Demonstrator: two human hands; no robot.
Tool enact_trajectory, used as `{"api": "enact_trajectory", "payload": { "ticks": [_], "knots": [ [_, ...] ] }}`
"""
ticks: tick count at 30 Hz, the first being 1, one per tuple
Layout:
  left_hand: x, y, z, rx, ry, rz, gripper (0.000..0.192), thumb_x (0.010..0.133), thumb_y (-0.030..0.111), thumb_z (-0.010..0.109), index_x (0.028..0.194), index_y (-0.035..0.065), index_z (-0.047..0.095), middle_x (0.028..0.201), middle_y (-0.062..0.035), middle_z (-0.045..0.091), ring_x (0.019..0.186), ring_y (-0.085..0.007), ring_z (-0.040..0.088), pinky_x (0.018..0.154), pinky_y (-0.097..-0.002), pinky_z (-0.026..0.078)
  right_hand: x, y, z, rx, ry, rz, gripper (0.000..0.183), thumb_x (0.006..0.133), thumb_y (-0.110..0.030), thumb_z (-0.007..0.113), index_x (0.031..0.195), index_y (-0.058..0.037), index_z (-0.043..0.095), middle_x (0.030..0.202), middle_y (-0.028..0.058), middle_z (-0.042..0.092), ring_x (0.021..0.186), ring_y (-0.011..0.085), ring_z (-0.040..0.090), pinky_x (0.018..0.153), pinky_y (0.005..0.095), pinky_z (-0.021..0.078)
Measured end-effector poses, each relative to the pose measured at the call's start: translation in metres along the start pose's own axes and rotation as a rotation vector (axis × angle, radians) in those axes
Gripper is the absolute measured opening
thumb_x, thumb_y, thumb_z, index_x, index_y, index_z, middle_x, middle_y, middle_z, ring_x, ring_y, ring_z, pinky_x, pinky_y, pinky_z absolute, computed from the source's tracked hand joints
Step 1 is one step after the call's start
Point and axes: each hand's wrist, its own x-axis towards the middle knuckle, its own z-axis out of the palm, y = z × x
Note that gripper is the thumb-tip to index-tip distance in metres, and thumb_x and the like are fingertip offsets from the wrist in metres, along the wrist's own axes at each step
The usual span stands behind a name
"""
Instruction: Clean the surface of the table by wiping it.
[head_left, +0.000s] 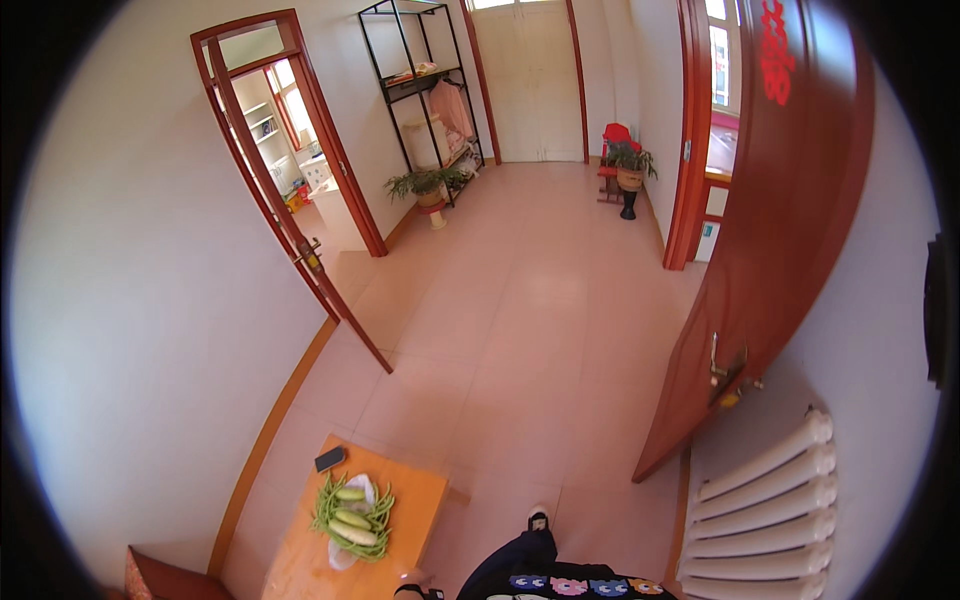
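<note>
At the bottom edge, my left hand (417, 579) shows only in part, beside the right edge of a low wooden table (409, 495). A dark band and what looks like a watch are at its wrist. Whether the fingers hold anything is hidden. Near the middle of the tabletop, long green beans (324, 504) lie around several pale green, elongated vegetables (352, 531). White plastic (341, 556) shows under the pile. A dark rectangular object (330, 459), perhaps a phone, rests at the table's far left corner. My right hand is out of view.
A red-brown door (780, 225) stands ajar on the right, above a white radiator (765, 517). Another door (300, 247) juts out on the left. Potted plants (429, 187) and a black metal rack (412, 82) stand farther off. My shoe (538, 519) is on the tiled floor.
</note>
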Motion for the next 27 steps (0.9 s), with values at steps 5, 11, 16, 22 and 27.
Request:
{"api": "enact_trajectory", "payload": {
  "ticks": [5, 11, 16, 22, 27],
  "knots": [
    [0.039, 0.166, -0.071, 0.054, 0.606, 0.865, 0.038, 0.068, 0.031, 0.056, 0.094, 0.0031, 0.06, 0.093, -0.0204, 0.058, 0.089, -0.0326, 0.056, 0.078, -0.0385, 0.044, 0.006, -0.183, -0.075, 0.428, 0.085, -0.025, 0.02, 0.072, -0.016, 0.05, 0.081, 0.0, 0.058, 0.07, 0.0111, 0.059, 0.057, 0.022, 0.056, 0.05, 0.0318, 0.044],
    [0.01, 0.387, -0.13, 0.215, 0.406, 0.877, 0.04, 0.072, 0.03, 0.053, 0.103, 0.0048, 0.055, 0.095, -0.0187, 0.058, 0.09, -0.0329, 0.054, 0.079, -0.0389, 0.043, 0.079, -0.322, -0.13, 0.383, 0.35, -0.494, 0.037, 0.068, -0.01, 0.06, 0.102, 0.0013, 0.052, 0.068, 0.0089, 0.057, 0.057, 0.0169, 0.054, 0.052, 0.0288, 0.0443],
    [0.021, 0.445, -0.15, 0.096, 0.311, 0.914, 0.041, 0.072, 0.028, 0.054, 0.105, 0.0046, 0.053, 0.094, -0.0189, 0.058, 0.09, -0.0329, 0.054, 0.079, -0.0385, 0.043, 0.1, -0.386, -0.158, 0.344, 0.283, -0.353, 0.035, 0.063, -0.012, 0.063, 0.096, -0.0012, 0.058, 0.073, 0.0118, 0.06, 0.065, 0.0213, 0.059, 0.062, 0.0311, 0.0468],
    [0.092, 0.319, -0.168, 0.015, 0.381, 0.57, 0.041, 0.071, 0.035, 0.054, 0.096, 0.0021, 0.057, 0.095, -0.0197, 0.057, 0.091, -0.032, 0.054, 0.076, -0.0372, 0.043, 0.206, -0.36, -0.188, 0.007, -0.082, -0.226, 0.024, 0.069, -0.018, 0.061, 0.088, -0.0014, 0.059, 0.07, 0.0103, 0.059, 0.06, 0.0194, 0.056, 0.052, 0.0303, 0.044],
    [0.095, 0.26, -0.173, 0.07, 0.227, 0.03, 0.041, 0.071, 0.038, 0.053, 0.093, 0.005, 0.06, 0.097, -0.0196, 0.057, 0.093, -0.0314, 0.053, 0.081, -0.0374, 0.041, 0.308, -0.397, -0.235, 0.372, -0.092, 0.126, 0.019, 0.078, -0.012, 0.049, 0.089, 0.0005, 0.058, 0.072, 0.012, 0.059, 0.056, 0.0189, 0.052, 0.05, 0.0286, 0.042]
  ]
}}
